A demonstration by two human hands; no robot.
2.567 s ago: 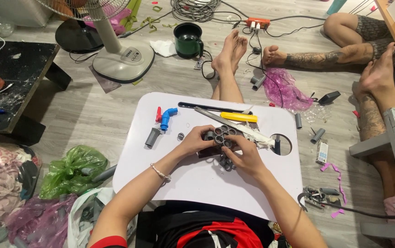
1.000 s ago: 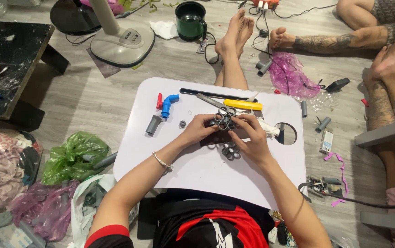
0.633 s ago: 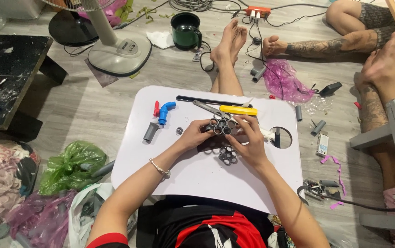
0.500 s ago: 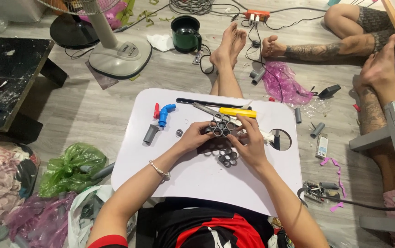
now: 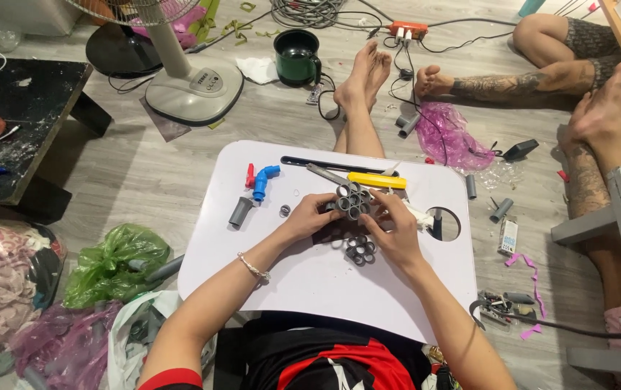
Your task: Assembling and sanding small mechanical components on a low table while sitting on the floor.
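A cluster of short grey pipe rings (image 5: 353, 200), stuck side by side like a honeycomb, stands upright over the white lap table (image 5: 303, 282). My left hand (image 5: 312, 215) grips its left side and my right hand (image 5: 391, 225) grips its right side. A second, smaller cluster of grey rings (image 5: 359, 249) lies flat on the table just below my hands. One loose grey ring (image 5: 285, 211) rests left of my left hand.
On the table lie a blue and grey pipe fitting with a red valve (image 5: 254, 191), a yellow-handled cutter (image 5: 375, 180) and a long dark strip (image 5: 325, 165). Another person's legs (image 5: 585, 166) stretch along the right. A fan base (image 5: 193, 90), green mug (image 5: 297, 57) and plastic bags (image 5: 113, 258) surround me.
The ring cluster stays between both hands over the table centre. My fingers have shifted slightly around it; the view has wobbled a little.
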